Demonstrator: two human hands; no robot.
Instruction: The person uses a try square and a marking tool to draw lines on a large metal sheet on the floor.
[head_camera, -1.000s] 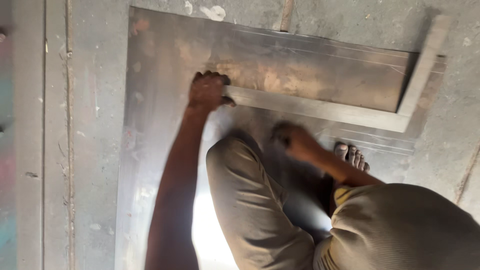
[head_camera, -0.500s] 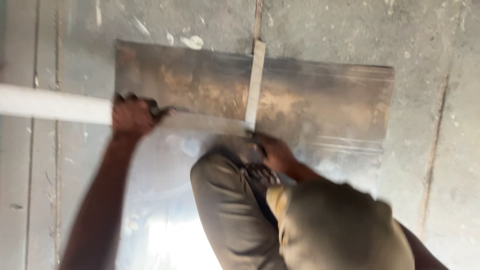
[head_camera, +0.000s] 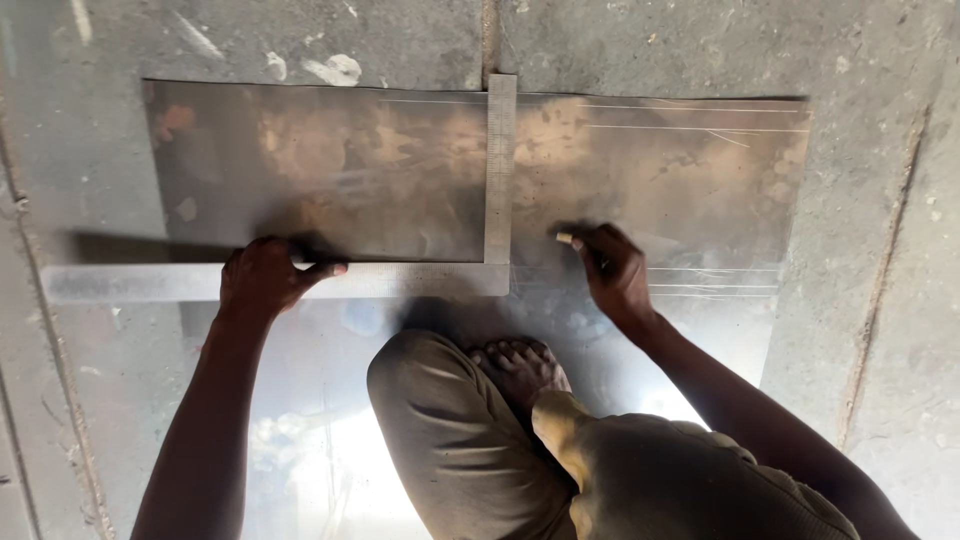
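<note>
The left hand (head_camera: 268, 278) lies palm down on the long arm of a steel framing square (head_camera: 400, 279), fingers curled over its far edge and the thumb stretched along the blade, pressing it flat. The right hand (head_camera: 612, 272) is closed in a pinch around a small pale marking stub (head_camera: 566, 238), whose tip touches the metal just right of the square's short arm. That short arm runs straight up from the corner to the far edge of the sheet, while the long arm reaches left past the sheet's edge onto the floor. Both arms of the square rest on a large, dull, rust-stained metal sheet (head_camera: 330, 170), which lies flat on the concrete floor (head_camera: 880, 250). Faint scribed lines cross the sheet's right part. The person crouches on the sheet's near part, a bare foot (head_camera: 520, 365) planted on it between khaki-clad knees (head_camera: 440, 440).
</note>
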